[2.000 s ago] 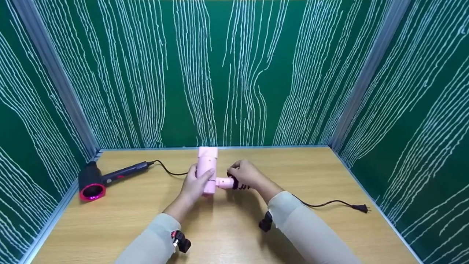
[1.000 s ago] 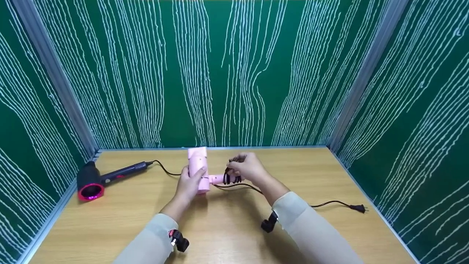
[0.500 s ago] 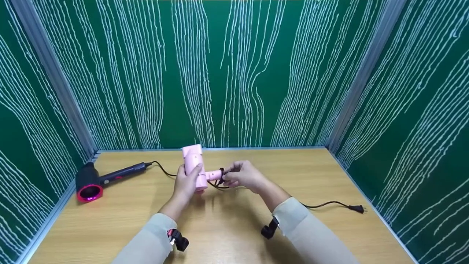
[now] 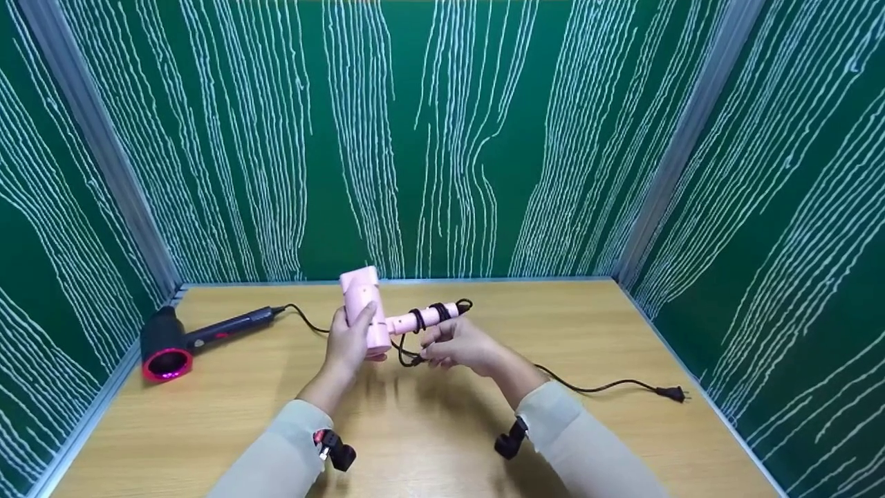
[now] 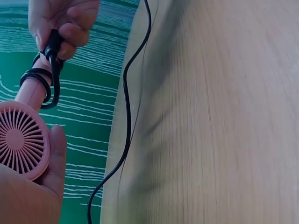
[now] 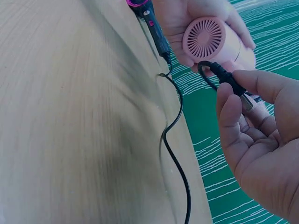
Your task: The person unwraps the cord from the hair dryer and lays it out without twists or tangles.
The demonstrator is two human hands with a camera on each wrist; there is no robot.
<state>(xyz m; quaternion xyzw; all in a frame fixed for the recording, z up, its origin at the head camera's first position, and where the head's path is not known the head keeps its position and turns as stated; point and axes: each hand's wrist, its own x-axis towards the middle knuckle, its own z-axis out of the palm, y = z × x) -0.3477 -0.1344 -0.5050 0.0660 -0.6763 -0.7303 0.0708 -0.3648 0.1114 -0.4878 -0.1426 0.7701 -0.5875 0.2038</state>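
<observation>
Reading the head view as a clock centred on the pink hair dryer's barrel, with twelve at the back wall, we see that pink hair dryer (image 4: 359, 296) held above the wooden table (image 4: 415, 436). It looks light, with a rigid, smooth plastic shell that might slip in a loose grip. We judge the barrel the surest hold, with fingers away from the round slatted grille (image 5: 15, 139). The handle (image 4: 432, 316) points to three o'clock; the black cord (image 4: 440, 312) coiled round it makes an uneven hold there, and the turns might slide. The cord seems springy yet flexible, so its end is best taken by the stiff cord plug (image 6: 233, 86), sparing the metal tip.

The left hand (image 4: 348, 340), at seven o'clock, is wrapped round the barrel, thumb along its near side. The right hand (image 4: 467, 346), near four o'clock, pinches the cord plug between thumb and fingers, apart from the left hand.

Farther out, we have a black hair dryer (image 4: 231, 330) lying just below nine o'clock and a two-pin plug (image 4: 669, 393) resting between three and four.
</observation>
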